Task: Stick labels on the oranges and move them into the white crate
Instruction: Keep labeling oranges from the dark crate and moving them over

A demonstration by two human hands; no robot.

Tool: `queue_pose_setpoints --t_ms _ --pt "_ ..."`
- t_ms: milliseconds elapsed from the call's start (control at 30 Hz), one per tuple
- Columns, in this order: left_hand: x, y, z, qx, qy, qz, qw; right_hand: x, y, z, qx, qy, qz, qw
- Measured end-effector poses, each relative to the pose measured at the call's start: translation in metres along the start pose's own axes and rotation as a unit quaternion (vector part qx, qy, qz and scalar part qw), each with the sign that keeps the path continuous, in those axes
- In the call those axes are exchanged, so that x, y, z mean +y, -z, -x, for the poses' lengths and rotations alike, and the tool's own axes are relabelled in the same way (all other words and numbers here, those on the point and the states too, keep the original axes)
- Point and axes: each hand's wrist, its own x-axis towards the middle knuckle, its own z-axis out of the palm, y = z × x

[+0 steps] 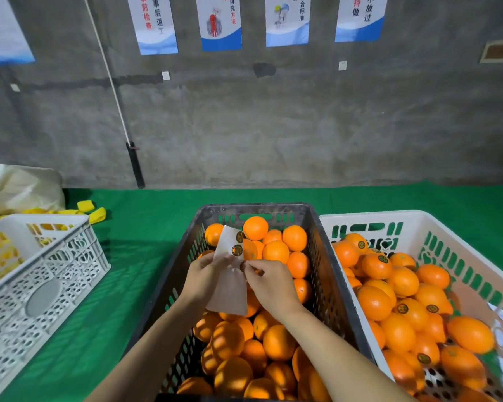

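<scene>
Left hand (205, 274): I hold the sheet (230, 288) by its left edge, fingers curled on it, above the black crate (321, 248)
Right hand (269, 281): thumb and forefinger pinched narrow on the sheet's right edge; whether a label sits between them I cannot tell
Labels (236, 250): two round ones at the sheet's top end
Oranges (275, 252): bare ones fill the black crate under my hands; labelled ones lie in the white crate (413, 224), touching its right side
Rest: grey crate (55, 271) at left; green cloth (145, 227) under all three
</scene>
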Motion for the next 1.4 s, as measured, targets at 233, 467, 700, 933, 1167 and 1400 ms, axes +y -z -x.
queue_pose_setpoints --t_ms 233,467,700,933,1167,1400 --pt "0.002 0.0 0.001 -0.021 0.017 0.012 1.0 0.001 -0.001 0.001 -0.003 0.007 -0.021 1.0" --pt "0.0 0.001 -0.004 -0.006 0.033 0.04 0.999 0.0 0.001 -0.001 -0.036 -0.002 -0.132 0.991" --pt "-0.004 0.0 -0.007 0.063 -0.002 0.018 0.998 0.003 -0.001 -0.003 0.016 -0.018 -0.146 0.989" --pt "-0.005 0.012 -0.017 0.191 -0.03 -0.003 0.981 0.015 -0.009 0.004 -0.054 -0.004 0.072 0.996" --pt "-0.007 0.011 -0.014 0.183 -0.006 0.002 0.983 0.026 -0.034 0.017 -0.215 0.165 0.317 0.909" --pt "-0.006 0.009 -0.014 0.156 0.027 0.072 0.985 0.014 -0.046 0.02 -0.298 0.194 0.393 0.848"
